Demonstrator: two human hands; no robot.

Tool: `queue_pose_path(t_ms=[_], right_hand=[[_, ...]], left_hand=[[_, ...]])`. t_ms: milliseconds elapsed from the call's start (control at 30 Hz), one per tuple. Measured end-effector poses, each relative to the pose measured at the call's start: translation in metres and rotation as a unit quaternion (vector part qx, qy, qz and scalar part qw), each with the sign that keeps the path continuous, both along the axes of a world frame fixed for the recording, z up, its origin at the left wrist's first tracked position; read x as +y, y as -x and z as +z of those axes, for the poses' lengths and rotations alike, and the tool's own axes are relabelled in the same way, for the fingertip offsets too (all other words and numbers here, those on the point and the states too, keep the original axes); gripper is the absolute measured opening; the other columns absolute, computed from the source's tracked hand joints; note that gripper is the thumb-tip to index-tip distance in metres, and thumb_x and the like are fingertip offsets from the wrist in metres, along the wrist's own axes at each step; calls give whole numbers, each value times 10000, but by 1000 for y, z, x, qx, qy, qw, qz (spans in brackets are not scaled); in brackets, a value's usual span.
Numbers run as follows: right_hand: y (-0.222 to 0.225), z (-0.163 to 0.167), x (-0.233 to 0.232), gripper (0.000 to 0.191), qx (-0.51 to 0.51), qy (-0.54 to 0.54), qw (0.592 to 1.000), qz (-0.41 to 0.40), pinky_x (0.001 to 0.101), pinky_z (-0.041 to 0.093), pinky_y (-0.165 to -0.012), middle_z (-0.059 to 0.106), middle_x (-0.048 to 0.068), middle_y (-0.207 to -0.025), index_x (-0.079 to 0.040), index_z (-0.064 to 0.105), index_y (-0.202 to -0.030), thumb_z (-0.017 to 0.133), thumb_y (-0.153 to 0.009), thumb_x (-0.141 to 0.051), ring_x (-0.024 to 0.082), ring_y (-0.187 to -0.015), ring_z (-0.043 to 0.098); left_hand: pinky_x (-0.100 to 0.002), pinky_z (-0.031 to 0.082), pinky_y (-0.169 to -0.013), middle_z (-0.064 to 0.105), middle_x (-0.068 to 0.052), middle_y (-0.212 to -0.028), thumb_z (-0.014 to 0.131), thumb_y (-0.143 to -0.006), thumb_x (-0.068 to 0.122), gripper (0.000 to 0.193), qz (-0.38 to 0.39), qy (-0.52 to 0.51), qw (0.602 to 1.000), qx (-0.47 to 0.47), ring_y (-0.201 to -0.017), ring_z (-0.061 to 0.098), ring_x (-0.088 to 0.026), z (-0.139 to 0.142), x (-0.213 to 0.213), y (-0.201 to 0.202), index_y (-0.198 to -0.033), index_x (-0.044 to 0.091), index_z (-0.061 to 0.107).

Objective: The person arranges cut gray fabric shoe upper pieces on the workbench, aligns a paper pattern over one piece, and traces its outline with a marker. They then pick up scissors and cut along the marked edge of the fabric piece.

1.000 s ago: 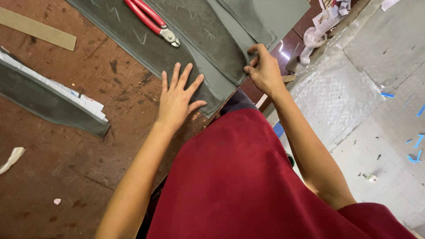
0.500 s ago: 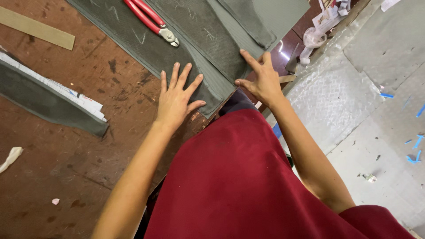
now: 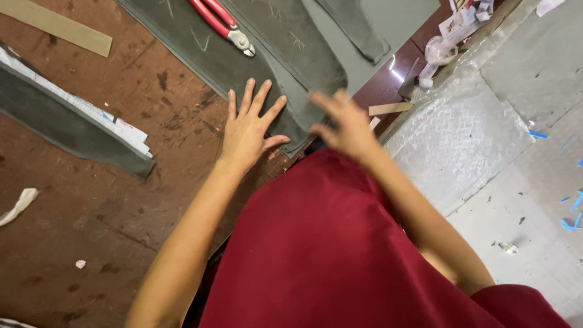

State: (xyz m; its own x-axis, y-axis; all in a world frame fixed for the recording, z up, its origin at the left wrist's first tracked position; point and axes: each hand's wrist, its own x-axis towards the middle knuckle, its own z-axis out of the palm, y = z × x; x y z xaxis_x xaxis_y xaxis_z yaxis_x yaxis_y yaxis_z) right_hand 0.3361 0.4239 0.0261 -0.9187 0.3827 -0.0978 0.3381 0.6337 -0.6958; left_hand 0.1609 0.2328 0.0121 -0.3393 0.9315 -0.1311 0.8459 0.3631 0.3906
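Two hands meet the grey fabric [image 3: 243, 58]: left hand [image 3: 248, 130] lies flat with fingers spread on its near edge; right hand [image 3: 345, 124], blurred, hovers open just beside.

The left hand [image 3: 248, 129] lies flat, fingers spread, on the dark grey fabric [image 3: 212, 51] at the brown table [image 3: 91, 200] edge. The right hand [image 3: 343, 124], blurred, is just beside it. Red-handled pliers [image 3: 220, 24] lie on the fabric.
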Motion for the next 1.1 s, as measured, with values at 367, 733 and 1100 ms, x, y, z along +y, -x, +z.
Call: queue_pose_path(t_ms=[367,733,1100], right_hand=[[-9,-19,-38,541,-1,101,995,-15,406,522,-717,528,106,-949,-184,602,-1395,752,-880,-108,287,-793,592],[-37,-23,-37,573,-38,64,994,86,413,514,-709,542,113,-875,-250,558,-1487,656,-946,-89,300,-773,603],[2,2,-49,555,-23,71,996,54,430,522,-750,628,132,-948,-191,566,-1448,703,-913,-130,333,-822,632]], left_hand=[[-664,112,-1231,246,-114,-1665,828,-678,616,1006,-2,24,1000,-8,-1553,141,-373,3,-2,-1,-1542,244,471],[-686,130,-1209,243,-146,-1657,850,-673,550,1003,6,16,1000,-6,-1539,149,-412,4,-4,-4,-1535,218,460],[-691,137,-1204,261,-133,-1648,873,-650,503,978,19,1,1000,-17,-1539,161,-400,10,-8,0,-1499,217,479]])
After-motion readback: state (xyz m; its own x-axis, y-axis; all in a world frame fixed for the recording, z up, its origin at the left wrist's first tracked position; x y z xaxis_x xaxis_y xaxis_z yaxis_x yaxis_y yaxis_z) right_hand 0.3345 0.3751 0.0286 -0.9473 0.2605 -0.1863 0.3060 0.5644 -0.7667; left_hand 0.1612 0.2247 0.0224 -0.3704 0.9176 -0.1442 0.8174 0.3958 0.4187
